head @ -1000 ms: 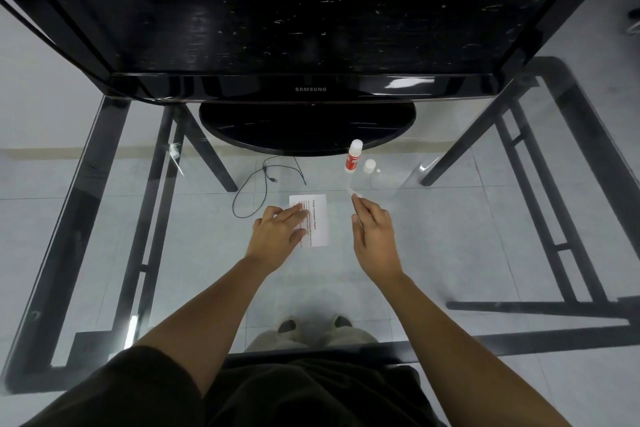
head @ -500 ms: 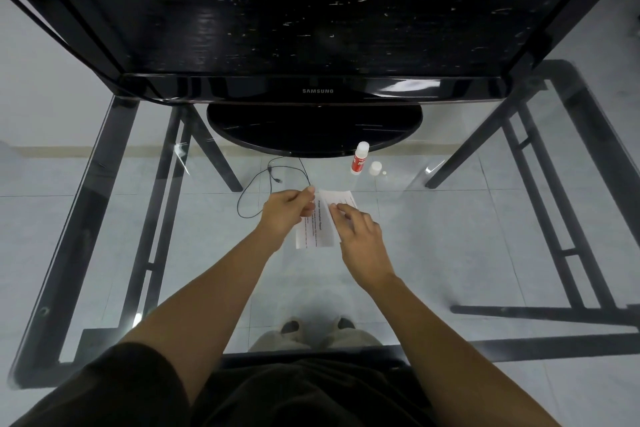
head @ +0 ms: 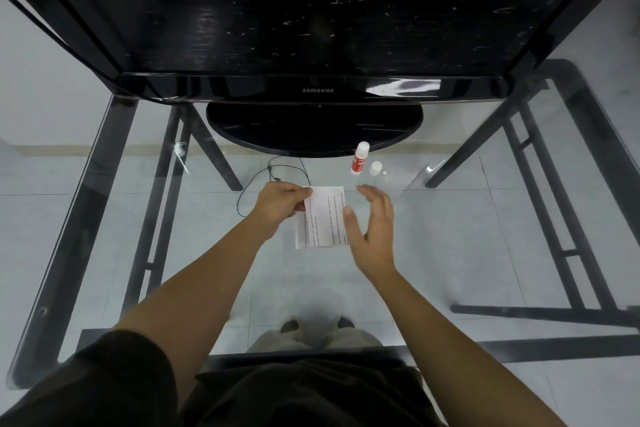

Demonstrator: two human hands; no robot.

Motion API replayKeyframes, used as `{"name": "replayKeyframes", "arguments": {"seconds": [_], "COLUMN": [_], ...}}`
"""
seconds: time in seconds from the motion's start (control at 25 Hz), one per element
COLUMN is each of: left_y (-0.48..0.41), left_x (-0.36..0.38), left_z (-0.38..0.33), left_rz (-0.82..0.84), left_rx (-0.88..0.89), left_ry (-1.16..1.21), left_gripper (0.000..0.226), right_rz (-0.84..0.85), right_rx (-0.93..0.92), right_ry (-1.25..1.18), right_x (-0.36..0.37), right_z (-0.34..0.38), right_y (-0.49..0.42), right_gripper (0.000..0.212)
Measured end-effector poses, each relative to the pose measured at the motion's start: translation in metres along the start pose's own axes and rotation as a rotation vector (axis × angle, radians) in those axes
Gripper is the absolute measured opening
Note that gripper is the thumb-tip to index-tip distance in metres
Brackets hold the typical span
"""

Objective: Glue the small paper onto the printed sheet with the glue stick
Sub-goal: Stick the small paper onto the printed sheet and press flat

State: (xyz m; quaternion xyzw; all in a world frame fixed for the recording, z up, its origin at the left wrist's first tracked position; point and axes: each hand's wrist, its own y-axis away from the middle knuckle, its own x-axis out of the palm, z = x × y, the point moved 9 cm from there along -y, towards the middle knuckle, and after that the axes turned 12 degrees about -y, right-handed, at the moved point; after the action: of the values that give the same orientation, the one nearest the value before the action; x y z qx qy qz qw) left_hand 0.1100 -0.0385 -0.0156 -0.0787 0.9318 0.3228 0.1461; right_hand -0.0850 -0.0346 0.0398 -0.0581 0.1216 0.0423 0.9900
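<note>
The printed sheet (head: pixel 323 218) is white with lines of text and lies on the glass table in front of me. My left hand (head: pixel 282 206) pinches its top left corner. My right hand (head: pixel 375 229) is open with fingers spread beside the sheet's right edge, its thumb over that edge, holding nothing. I cannot tell the small paper apart from the sheet. The glue stick (head: pixel 360 159), red and white, stands upright beyond the sheet near the monitor base, with its white cap (head: pixel 375 167) lying beside it.
A large black monitor (head: pixel 318 90) on a round base (head: pixel 313 128) stands at the back of the glass table (head: pixel 485 236). A thin black cable (head: pixel 258 180) loops left of the sheet. Black table legs and my feet show through the glass.
My right hand has come off the sheet and moved to the right, opening. My left hand keeps its pinch on the sheet's corner. One second ago it lay flat on the sheet.
</note>
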Motion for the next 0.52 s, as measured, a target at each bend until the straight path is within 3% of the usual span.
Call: {"name": "replayKeyframes", "arguments": {"seconds": [0.08, 0.16, 0.24, 0.52], "left_y": [0.001, 0.002, 0.002, 0.012], "left_x": [0.000, 0.003, 0.004, -0.005], "left_z": [0.000, -0.001, 0.000, 0.018], "left_rz": [0.036, 0.062, 0.063, -0.089], "left_rx": [0.012, 0.025, 0.026, -0.008], "left_ry": [-0.018, -0.016, -0.022, -0.049], "left_gripper": [0.018, 0.018, 0.018, 0.007], "right_rz": [-0.076, 0.026, 0.121, 0.166], "right_rx": [0.214, 0.411, 0.467, 0.505], "right_ry": [-0.066, -0.093, -0.079, -0.108], "right_x": [-0.008, 0.001, 0.010, 0.022], "right_z": [-0.018, -0.037, -0.044, -0.057], "right_y": [-0.015, -0.022, -0.025, -0.013], "right_gripper": [0.030, 0.022, 0.017, 0.022]}}
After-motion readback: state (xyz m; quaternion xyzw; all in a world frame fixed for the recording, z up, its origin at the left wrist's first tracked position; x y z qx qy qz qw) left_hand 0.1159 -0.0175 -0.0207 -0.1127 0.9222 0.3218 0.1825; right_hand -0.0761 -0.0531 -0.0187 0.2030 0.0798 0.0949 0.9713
